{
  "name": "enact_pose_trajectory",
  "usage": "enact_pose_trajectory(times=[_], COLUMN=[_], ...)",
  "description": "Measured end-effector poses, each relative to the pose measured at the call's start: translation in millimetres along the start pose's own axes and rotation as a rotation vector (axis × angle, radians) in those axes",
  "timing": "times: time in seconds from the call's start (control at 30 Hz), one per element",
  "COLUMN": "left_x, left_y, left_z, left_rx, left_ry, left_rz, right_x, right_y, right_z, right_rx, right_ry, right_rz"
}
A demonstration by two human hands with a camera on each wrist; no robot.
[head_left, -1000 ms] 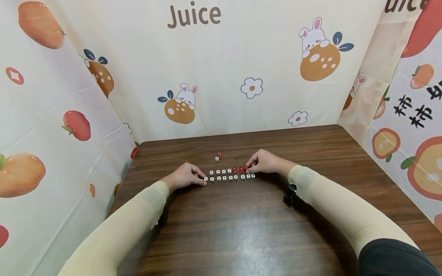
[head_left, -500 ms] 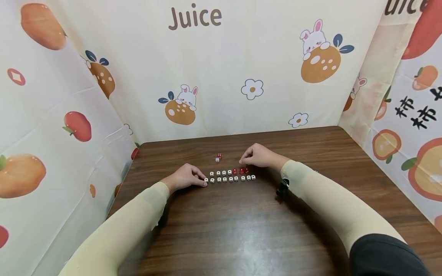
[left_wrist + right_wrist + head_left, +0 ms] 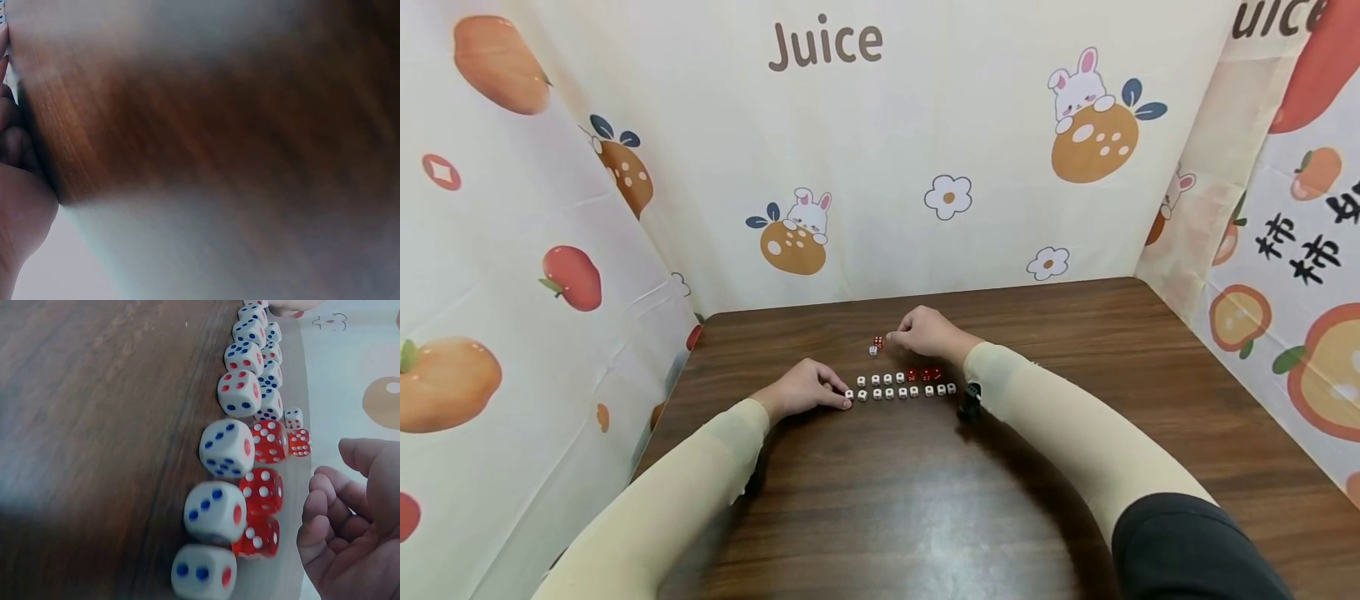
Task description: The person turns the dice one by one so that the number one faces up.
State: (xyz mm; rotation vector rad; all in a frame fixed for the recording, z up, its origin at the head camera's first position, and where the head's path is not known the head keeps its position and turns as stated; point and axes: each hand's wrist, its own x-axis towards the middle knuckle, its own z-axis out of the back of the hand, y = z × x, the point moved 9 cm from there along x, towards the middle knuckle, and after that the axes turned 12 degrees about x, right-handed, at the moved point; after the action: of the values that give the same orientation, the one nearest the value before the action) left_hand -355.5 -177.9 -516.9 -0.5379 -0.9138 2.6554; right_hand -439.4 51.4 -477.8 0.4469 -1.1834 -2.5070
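Observation:
In the head view, a front row of white dice (image 3: 890,393) lies on the table. Behind it runs a second row, with white dice (image 3: 876,380) at left and red dice (image 3: 926,375) at right. My left hand (image 3: 805,386) pinches the white die (image 3: 849,394) at the front row's left end between thumb and finger. Farther back, a lone red die (image 3: 878,342) touches a white die (image 3: 873,351). My right hand (image 3: 927,332) hovers just right of this pair. In the right wrist view its thumb and loosely bent fingers (image 3: 322,487) stand apart, holding nothing.
The dark wooden table (image 3: 880,500) ends at a printed cloth backdrop (image 3: 880,150) with fruit and rabbits. Cloth also hangs along the left and right sides. A small black device (image 3: 970,403) sits under the right wrist.
My right hand has left the red die at the back row's right end and moved left and back to the separate pair. My left hand stays at its die.

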Motion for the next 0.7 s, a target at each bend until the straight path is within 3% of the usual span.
enact_pose_trajectory(times=[0.27, 0.37, 0.7], left_x=[-0.4, 0.0, -0.2], left_y=[0.4, 1.0, -1.4], left_z=[1.0, 0.3, 0.0], left_rx=[0.004, 0.008, 0.009], left_ry=[-0.005, -0.005, 0.004], left_rz=[0.003, 0.005, -0.008], right_x=[21.0, 35.9, 44.6], right_y=[-7.6, -17.8, -23.1], right_z=[-8.9, -14.9, -21.5], right_rx=[0.004, -0.013, -0.054], right_ry=[-0.021, -0.018, -0.021], right_rz=[-0.042, -0.023, -0.049])
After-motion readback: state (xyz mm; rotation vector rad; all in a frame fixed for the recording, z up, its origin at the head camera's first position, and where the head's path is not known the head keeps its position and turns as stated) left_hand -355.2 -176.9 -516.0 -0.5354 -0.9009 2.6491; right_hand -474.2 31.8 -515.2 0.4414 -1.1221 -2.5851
